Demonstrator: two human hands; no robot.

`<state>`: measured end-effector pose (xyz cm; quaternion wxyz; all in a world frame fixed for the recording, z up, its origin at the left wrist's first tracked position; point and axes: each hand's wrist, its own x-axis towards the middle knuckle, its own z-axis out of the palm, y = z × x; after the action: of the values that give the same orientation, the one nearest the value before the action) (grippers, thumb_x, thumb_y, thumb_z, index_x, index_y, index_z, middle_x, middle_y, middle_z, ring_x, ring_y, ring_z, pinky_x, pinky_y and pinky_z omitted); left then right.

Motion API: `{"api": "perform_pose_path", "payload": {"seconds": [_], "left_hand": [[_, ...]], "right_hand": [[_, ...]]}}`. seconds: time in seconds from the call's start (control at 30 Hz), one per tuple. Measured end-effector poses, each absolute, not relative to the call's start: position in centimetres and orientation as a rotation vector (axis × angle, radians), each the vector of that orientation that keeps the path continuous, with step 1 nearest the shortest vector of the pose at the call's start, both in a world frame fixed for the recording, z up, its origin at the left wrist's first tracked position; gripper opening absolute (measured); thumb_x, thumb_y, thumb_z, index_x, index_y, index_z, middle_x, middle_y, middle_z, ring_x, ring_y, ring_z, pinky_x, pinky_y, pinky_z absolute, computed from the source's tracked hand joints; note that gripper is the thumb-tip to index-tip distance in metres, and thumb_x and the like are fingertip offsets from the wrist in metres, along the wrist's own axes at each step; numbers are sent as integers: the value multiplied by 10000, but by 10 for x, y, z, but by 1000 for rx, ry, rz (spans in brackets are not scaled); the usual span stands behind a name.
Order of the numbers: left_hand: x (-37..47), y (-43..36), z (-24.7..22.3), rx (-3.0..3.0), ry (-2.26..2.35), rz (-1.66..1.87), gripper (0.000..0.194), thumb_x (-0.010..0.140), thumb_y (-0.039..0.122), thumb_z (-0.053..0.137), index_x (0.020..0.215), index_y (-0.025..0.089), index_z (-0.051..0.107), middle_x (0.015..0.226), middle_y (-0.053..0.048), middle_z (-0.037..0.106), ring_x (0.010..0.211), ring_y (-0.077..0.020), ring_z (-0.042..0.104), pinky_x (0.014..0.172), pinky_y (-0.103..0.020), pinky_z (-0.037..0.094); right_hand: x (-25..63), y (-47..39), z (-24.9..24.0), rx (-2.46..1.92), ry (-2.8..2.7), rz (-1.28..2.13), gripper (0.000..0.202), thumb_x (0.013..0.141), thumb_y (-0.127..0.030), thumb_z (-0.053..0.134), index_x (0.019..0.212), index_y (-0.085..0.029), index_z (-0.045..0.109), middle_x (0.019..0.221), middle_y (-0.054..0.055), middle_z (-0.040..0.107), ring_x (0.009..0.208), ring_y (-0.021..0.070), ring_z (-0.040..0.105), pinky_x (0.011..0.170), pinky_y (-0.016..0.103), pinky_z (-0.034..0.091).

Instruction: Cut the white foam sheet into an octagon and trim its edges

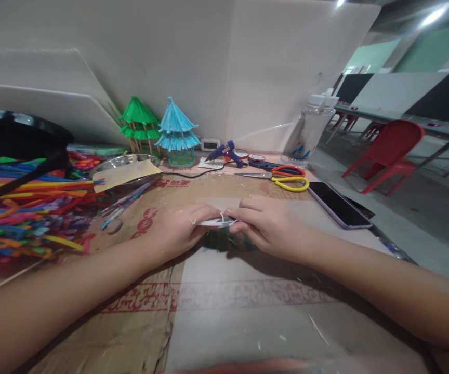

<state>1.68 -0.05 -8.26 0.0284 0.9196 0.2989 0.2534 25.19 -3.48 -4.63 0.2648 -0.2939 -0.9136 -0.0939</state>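
Observation:
My left hand [181, 227] and my right hand [265, 223] meet at the middle of the table. Between them they pinch a small, thin white piece [213, 222] with a dark part; its exact kind is too blurred to make out. A thin white strand curls up between my fingertips. Under my hands lies a translucent sheet [248, 332] over printed cardboard [139, 296], with something dark green and clear showing just below the fingers.
Colourful pipe cleaners [25, 208] heap at the left beside a metal bowl [121, 171]. Behind stand green [139, 122] and blue [177, 130] pagoda models, a glue gun [224, 151] and scissors [287, 179]. A phone [339, 204] lies right; a red chair [388, 150] stands beyond.

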Motion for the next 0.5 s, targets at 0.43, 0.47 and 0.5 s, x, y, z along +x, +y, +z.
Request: {"api": "perform_pose_path", "payload": {"seconds": [0.43,0.47,0.5], "left_hand": [[17,-2,-79,2738,913,789,231,950,221,505,1114,238,668,1050,-42,745,964,-210,692,805,-310,514],[17,-2,-79,2697,921,809,238,945,231,508,1119,235,669,1051,-42,746,954,-210,694,806,-310,518],[17,-2,-79,2640,952,831,241,941,255,513,1119,228,673,1035,-43,750,928,-212,697,796,-311,523]], "right_hand": [[253,-31,-52,-808,-2357,-210,381,1028,-375,414,1028,-144,717,756,70,663,693,169,566,614,282,387],[255,-29,-51,-836,-2302,-131,368,1024,-375,420,1050,-150,710,810,81,687,745,180,598,658,291,425],[256,-26,-50,-877,-2223,-40,356,1020,-381,425,1071,-163,702,879,89,707,810,192,624,712,306,456]]}}
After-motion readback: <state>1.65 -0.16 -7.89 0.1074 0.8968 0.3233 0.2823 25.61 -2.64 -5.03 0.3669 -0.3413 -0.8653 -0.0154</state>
